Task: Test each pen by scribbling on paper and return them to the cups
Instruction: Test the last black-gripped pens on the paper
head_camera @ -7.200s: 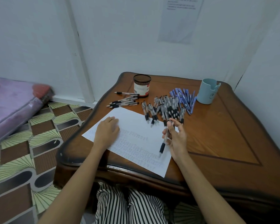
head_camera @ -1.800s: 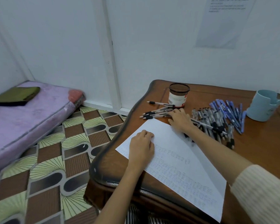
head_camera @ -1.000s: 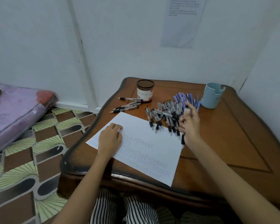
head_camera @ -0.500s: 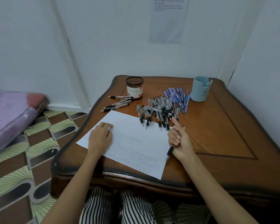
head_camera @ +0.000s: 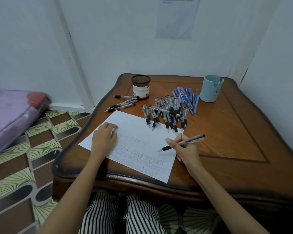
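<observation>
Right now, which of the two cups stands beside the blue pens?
The light blue cup, far right: the blue pens lie just left of it. The dark mesh cup has only black-grip pens near it.

I see the paper (head_camera: pixel 139 132) on the left half of the table (head_camera: pixel 235 149), the left hand (head_camera: pixel 104 141) on its left end, the right hand (head_camera: pixel 184 150) holding a pen (head_camera: pixel 193 139) over its right end. Above it lies the pen heap (head_camera: pixel 167 112), with the left cup (head_camera: pixel 141 86) to the heap's upper left and the right cup (head_camera: pixel 210 89) to its upper right.
</observation>
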Demonstrator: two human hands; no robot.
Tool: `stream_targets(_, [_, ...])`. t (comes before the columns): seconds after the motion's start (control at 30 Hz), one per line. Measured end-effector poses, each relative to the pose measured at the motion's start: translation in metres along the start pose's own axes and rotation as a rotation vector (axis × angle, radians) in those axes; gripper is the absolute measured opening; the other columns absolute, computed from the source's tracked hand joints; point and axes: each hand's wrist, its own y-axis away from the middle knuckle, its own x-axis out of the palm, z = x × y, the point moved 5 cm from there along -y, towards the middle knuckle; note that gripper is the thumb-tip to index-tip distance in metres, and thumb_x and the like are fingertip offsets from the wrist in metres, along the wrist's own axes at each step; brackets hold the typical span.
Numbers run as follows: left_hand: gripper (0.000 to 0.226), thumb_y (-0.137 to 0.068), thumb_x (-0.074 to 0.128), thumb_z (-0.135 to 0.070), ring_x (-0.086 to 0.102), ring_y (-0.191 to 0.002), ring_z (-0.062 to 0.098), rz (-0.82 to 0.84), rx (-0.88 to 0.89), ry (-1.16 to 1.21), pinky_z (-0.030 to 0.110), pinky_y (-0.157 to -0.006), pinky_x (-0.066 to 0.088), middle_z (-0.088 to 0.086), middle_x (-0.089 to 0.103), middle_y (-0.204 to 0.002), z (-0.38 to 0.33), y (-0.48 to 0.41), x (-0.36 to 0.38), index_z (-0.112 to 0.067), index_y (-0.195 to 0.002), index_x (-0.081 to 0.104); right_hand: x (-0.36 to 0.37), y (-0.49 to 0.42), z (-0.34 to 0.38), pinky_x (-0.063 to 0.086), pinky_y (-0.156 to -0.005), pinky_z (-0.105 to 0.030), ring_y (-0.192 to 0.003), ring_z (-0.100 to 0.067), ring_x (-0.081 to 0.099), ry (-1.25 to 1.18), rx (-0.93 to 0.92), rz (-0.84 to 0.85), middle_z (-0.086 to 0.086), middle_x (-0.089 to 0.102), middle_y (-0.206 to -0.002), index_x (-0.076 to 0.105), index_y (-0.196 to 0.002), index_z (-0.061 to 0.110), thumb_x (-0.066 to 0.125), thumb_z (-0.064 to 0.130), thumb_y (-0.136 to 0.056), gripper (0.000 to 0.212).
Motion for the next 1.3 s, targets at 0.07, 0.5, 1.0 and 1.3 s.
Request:
stream_targets(0.07, [0.026, -0.092, 0.051, -0.014, 0.057, -0.106, 0.016, 0.002, -0.001, 0.004, 0.03, -0.089, 0.047, 0.004, 0.061, -0.122, 0.0, 0.0, 0.0, -0.012, -0.114, 0.066, 0.003, -0.001, -0.003, 0.034, -0.034, -0.019, -0.032, -0.009, 0.037, -0.04, 0.026, 0.084, 0.005, 0.044, -0.041, 0.048, -0.073, 0.007, 0.054, 0.013, -0.093, 0.021])
stream_targets(0.5, [0.026, -0.092, 0.051, -0.012, 0.057, -0.107, 0.019, 0.005, -0.002, -0.003, 0.033, -0.09, 0.046, 0.006, 0.061, -0.121, 0.0, 0.001, 0.0, -0.01, -0.113, 0.066, 0.006, -0.002, -0.008, 0.032, -0.046, -0.016, -0.035, -0.003, 0.036, 0.133, -0.016, 0.087, 0.01, 0.037, -0.036, 0.038, -0.044, 0.014, 0.072, 0.022, -0.079, 0.049])
stream_targets(1.0, [0.026, -0.092, 0.051, -0.014, 0.057, -0.107, 0.019, 0.011, -0.01, 0.007, 0.035, -0.092, 0.048, 0.005, 0.06, -0.123, 0.002, 0.0, 0.0, -0.012, -0.113, 0.066, 0.006, -0.005, -0.013, 0.026, -0.048, -0.027, -0.043, -0.013, 0.033, 0.317, -0.103, 0.042, -0.001, 0.031, -0.044, 0.031, -0.047, 0.017, 0.061, 0.005, -0.087, 0.051])
stream_targets(1.3, [0.026, -0.093, 0.051, -0.013, 0.057, -0.108, 0.019, 0.012, -0.016, 0.008, 0.034, -0.093, 0.048, 0.006, 0.06, -0.123, 0.0, 0.0, 0.0, -0.011, -0.114, 0.065, 0.007, -0.004, -0.011, 0.024, -0.05, -0.027, -0.045, -0.013, 0.03, 0.342, -0.13, 0.061, -0.003, 0.029, -0.046, 0.03, -0.048, 0.017, 0.059, 0.0, -0.084, 0.05])
